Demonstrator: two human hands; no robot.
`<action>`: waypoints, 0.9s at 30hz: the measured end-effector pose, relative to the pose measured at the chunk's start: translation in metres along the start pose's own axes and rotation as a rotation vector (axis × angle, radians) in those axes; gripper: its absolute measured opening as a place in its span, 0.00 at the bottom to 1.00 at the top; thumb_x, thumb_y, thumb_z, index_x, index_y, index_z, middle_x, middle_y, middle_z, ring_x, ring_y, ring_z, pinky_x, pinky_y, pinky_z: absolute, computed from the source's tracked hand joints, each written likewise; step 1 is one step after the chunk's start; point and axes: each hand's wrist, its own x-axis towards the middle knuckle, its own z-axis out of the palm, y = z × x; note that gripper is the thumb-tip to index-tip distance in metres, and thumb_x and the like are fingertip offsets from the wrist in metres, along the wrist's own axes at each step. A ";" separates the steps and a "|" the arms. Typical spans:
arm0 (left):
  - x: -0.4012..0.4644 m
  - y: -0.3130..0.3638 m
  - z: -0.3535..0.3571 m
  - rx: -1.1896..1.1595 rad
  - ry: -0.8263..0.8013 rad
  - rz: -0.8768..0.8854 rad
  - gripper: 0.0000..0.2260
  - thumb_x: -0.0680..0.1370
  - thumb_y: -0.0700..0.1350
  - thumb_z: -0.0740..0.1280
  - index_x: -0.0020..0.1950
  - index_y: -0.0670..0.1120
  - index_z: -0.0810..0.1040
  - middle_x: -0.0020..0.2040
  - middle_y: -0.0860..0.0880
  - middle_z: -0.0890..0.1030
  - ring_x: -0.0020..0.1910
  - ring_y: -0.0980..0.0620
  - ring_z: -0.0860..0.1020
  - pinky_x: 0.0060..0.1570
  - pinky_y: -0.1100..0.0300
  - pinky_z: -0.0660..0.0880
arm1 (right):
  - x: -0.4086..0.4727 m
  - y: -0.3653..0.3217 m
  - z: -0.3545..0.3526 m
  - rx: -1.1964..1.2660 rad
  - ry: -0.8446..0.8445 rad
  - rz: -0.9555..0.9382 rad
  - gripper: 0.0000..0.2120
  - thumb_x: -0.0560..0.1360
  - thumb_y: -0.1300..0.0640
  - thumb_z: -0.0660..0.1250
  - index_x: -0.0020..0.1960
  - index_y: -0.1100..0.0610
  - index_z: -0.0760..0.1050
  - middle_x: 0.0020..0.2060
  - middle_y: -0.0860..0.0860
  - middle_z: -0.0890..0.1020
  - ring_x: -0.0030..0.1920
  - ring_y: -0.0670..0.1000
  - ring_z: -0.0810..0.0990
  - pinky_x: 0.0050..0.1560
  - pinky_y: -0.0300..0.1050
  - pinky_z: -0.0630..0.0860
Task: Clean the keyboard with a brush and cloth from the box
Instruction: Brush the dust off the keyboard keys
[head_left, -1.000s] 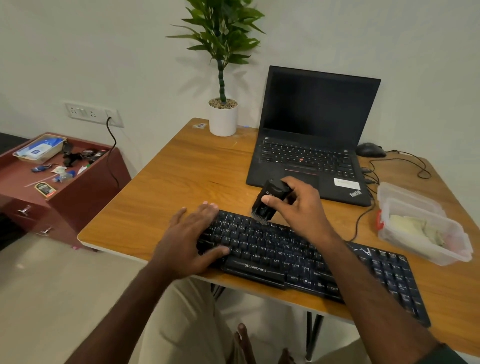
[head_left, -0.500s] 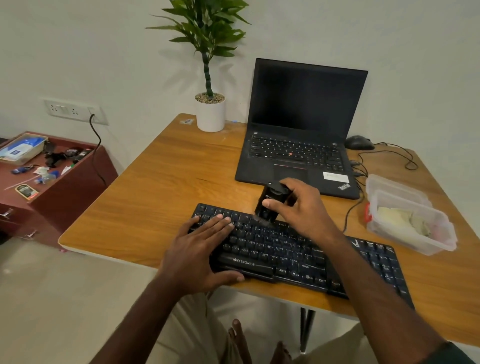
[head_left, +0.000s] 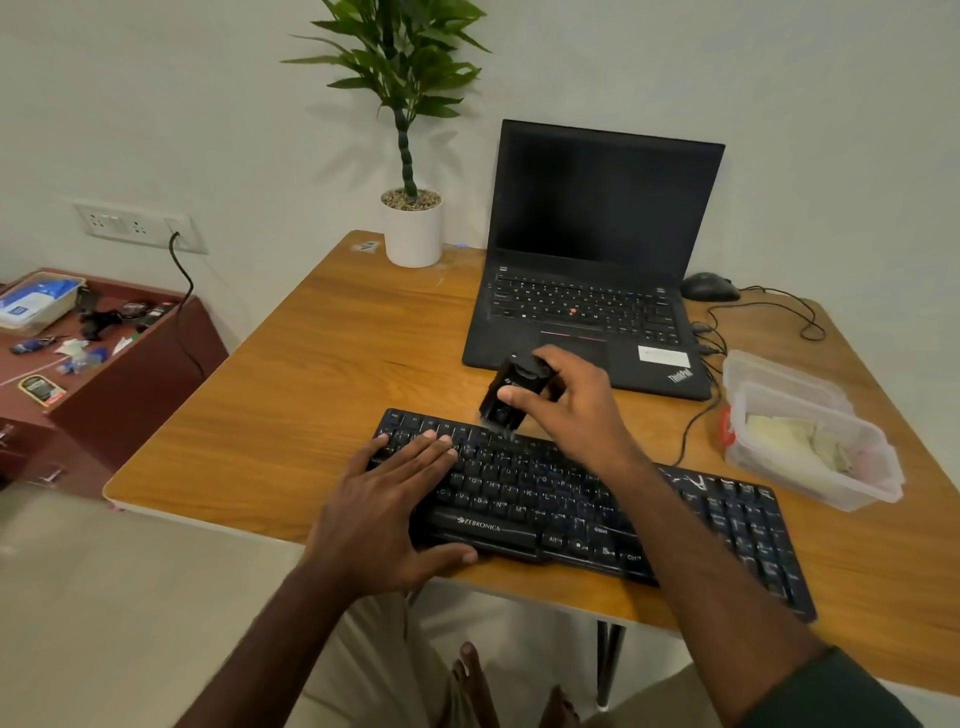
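A black keyboard (head_left: 597, 504) lies along the front edge of the wooden table (head_left: 291, 415). My right hand (head_left: 576, 410) grips a small black brush (head_left: 506, 397), whose bristles touch the keyboard's top row of keys. My left hand (head_left: 395, 499) lies flat on the left end of the keyboard, fingers straight, thumb at the front edge. At the right stands a clear plastic box (head_left: 810, 447) with a pale cloth (head_left: 784, 434) inside.
An open black laptop (head_left: 592, 260) sits behind the keyboard, with a mouse (head_left: 709, 286) and cables to its right. A potted plant (head_left: 413, 228) stands at the back of the table. A red cabinet (head_left: 119, 374) with small clutter is to the left.
The brush has shifted a little along the top key row. My left hand has slid further onto the keys. The camera has turned, so the scene sits more to the right.
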 end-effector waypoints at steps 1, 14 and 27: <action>0.000 0.000 0.000 -0.003 -0.003 -0.002 0.45 0.71 0.78 0.58 0.76 0.48 0.69 0.76 0.51 0.68 0.77 0.55 0.61 0.75 0.47 0.55 | -0.001 0.000 -0.003 0.021 0.001 0.006 0.10 0.74 0.51 0.76 0.51 0.53 0.79 0.43 0.51 0.80 0.42 0.53 0.76 0.42 0.43 0.73; -0.001 -0.002 0.000 -0.014 -0.015 -0.011 0.45 0.71 0.79 0.57 0.77 0.48 0.68 0.77 0.52 0.66 0.78 0.57 0.60 0.76 0.46 0.54 | 0.006 -0.011 0.019 0.033 -0.035 -0.034 0.12 0.73 0.49 0.76 0.52 0.52 0.79 0.44 0.50 0.81 0.43 0.53 0.78 0.43 0.47 0.76; -0.001 -0.002 0.001 -0.006 -0.017 -0.021 0.45 0.70 0.79 0.57 0.76 0.49 0.68 0.76 0.53 0.67 0.77 0.57 0.60 0.76 0.46 0.55 | 0.001 -0.005 0.003 -0.055 -0.113 -0.009 0.11 0.74 0.51 0.76 0.50 0.53 0.78 0.42 0.46 0.80 0.39 0.40 0.75 0.39 0.31 0.70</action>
